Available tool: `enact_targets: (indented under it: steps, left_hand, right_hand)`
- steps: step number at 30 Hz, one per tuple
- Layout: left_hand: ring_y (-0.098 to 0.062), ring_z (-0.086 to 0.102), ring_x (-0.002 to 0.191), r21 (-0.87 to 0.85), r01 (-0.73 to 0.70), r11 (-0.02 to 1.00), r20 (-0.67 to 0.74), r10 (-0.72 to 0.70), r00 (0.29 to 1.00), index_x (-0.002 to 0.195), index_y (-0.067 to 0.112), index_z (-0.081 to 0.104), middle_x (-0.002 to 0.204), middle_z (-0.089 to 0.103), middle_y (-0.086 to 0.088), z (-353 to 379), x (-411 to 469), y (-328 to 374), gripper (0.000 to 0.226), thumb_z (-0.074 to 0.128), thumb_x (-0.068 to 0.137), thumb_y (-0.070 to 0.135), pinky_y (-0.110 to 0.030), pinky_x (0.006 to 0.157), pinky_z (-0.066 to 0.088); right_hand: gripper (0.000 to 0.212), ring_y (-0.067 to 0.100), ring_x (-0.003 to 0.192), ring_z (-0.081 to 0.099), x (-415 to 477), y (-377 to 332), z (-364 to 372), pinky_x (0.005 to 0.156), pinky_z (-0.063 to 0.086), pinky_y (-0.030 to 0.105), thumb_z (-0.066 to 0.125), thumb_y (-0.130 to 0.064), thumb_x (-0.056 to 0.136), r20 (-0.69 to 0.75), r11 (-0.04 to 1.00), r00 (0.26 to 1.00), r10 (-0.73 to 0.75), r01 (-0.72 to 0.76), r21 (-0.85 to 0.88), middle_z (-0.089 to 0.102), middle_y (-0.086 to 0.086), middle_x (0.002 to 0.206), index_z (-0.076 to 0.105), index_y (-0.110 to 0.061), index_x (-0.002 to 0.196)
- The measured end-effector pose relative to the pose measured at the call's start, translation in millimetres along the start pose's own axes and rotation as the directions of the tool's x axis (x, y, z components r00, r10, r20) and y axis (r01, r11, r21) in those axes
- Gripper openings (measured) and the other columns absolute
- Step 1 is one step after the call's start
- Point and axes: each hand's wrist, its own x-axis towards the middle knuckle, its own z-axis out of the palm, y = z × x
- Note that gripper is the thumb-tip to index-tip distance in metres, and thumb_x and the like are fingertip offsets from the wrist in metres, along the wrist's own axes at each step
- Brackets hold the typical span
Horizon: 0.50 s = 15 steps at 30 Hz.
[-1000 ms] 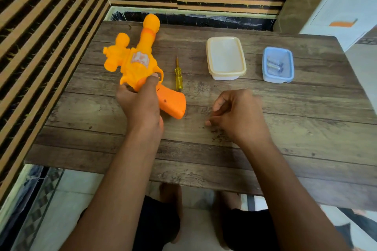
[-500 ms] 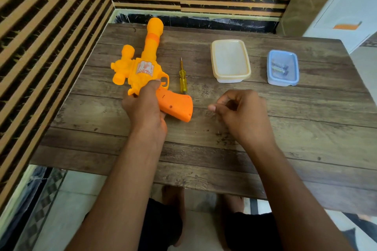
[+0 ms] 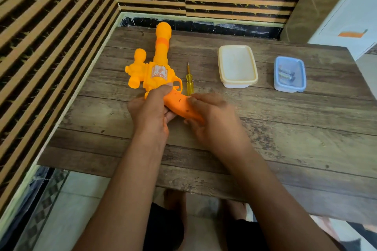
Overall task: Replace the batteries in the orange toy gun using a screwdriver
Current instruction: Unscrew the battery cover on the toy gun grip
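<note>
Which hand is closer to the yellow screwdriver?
The right hand. Its fingertips lie on the toy gun's grip, just below the screwdriver handle. The left hand holds the gun body, on the gun's far side from the screwdriver.

both hands (image 3: 151,112) gripping toy gun (image 3: 157,73) (grip end)
</note>
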Motion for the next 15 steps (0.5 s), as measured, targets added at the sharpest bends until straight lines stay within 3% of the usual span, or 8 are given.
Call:
enact_targets:
  steps: [7,12,15]
  left_hand:
    - [-0.024,0.08,0.079,0.057,-0.062,0.996,-0.042,0.064,0.997,0.085,0.012,0.073,0.081,0.081,-0.006,1.2,-1.2,1.3,0.015,0.077,0.085,-0.002,-0.035,0.056,0.063]
    - [-0.027,0.078,0.079,0.088,-0.08,0.993,-0.067,0.086,0.994,0.081,0.013,0.071,0.081,0.078,-0.007,1.2,-1.9,1.7,0.017,0.083,0.08,0.0,-0.035,0.055,0.061]
    - [-0.023,0.076,0.072,0.107,-0.093,0.99,-0.067,0.101,0.993,0.078,0.014,0.071,0.07,0.076,0.0,1.1,-3.6,2.1,0.018,0.084,0.08,0.001,-0.03,0.05,0.058]
  right_hand:
    - [0.027,0.039,0.09,0.069,6.7,-17.1,4.4,0.068,0.057,0.041,0.064,-0.025,0.081,0.012,0.983,1.0,0.026,-0.024,-0.18,0.077,0.009,0.108,0.073,-0.011,0.104]
    - [0.019,0.036,0.083,0.076,10.1,-24.7,3.8,0.085,0.061,0.043,0.078,-0.019,0.073,0.034,0.94,0.997,0.068,-0.053,-0.337,0.08,0.011,0.093,0.075,-0.01,0.09]
    - [0.027,0.034,0.082,0.078,9.7,-30.2,11.2,0.058,0.06,0.036,0.088,-0.014,0.066,0.052,0.909,0.993,0.102,-0.072,-0.41,0.08,0.014,0.093,0.077,-0.007,0.089]
